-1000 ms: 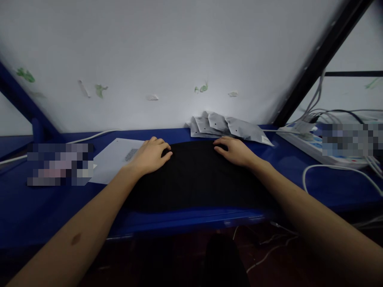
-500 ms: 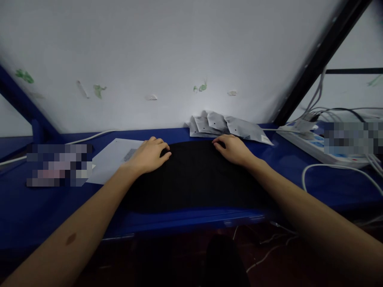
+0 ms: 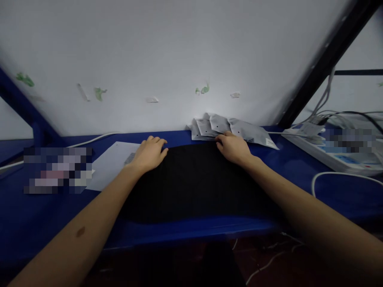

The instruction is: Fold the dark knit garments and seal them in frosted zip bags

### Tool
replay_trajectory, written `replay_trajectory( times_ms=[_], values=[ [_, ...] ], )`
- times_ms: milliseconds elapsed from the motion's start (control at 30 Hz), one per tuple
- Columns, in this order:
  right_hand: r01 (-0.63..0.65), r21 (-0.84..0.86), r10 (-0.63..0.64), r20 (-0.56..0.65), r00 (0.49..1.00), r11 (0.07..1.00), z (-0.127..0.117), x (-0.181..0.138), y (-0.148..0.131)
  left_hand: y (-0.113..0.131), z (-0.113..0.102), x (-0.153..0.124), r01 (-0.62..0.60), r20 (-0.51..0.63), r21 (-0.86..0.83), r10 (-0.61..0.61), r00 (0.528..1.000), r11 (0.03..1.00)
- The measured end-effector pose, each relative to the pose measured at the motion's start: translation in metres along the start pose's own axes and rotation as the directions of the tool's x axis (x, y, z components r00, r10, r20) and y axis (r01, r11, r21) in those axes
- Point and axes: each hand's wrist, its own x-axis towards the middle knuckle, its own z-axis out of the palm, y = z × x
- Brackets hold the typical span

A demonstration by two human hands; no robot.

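Note:
A dark black cloth-like piece (image 3: 191,183) lies flat on the blue table (image 3: 287,159) in front of me. My left hand (image 3: 149,153) rests at its far left corner, fingers stretched out and thumb apart. Part of a flat pale bag with a printed label (image 3: 112,163) lies under or beside that hand. At the far right corner of the black piece is my right hand (image 3: 233,147), fingers loosely bent and thumb a little apart, with nothing visible in it. Its fingertips are just in front of several grey bags (image 3: 220,123); whether they touch these is unclear.
White power strips (image 3: 329,155) with tangled cables (image 3: 323,99) stand on the right. A white cable (image 3: 92,139) runs along the back left. At far left lies a blurred-out item (image 3: 56,169). A white wall (image 3: 173,52) closes off the back; cables lie on the floor.
My right hand has moved slightly away from me towards the grey bags. My left hand has shifted slightly left, its fingers more spread. The view has tilted a little.

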Motion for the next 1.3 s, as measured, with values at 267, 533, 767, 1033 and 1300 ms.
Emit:
replay_trajectory(
  times_ms=[267,533,767,1033,1300],
  values=[
    [0.045,0.067,-0.044,-0.024,0.999,0.997,-0.001,0.004,0.01,-0.006,-0.001,0.001,0.027,0.037,-0.104,-0.023,0.999,0.994],
    [0.006,0.197,0.005,-0.054,0.999,0.98,-0.011,-0.004,0.019,-0.013,-0.001,0.003,0.024,0.006,-0.142,-0.023,1.0,0.99],
    [-0.052,0.109,0.066,-0.125,0.99,0.993,-0.02,-0.011,0.015,-0.01,-0.006,-0.001,0.019,-0.05,-0.189,-0.029,0.998,0.982],
    [-0.054,0.202,0.103,-0.236,0.966,0.978,-0.025,-0.013,0.014,-0.004,-0.013,0.003,0.032,-0.194,-0.216,-0.075,0.978,0.976],
    [0.11,0.354,-0.059,-0.153,0.986,0.929,-0.037,-0.015,0.02,0.016,-0.037,-0.012,-0.043,-0.122,-0.382,-0.005,0.993,0.923]
  ],
)
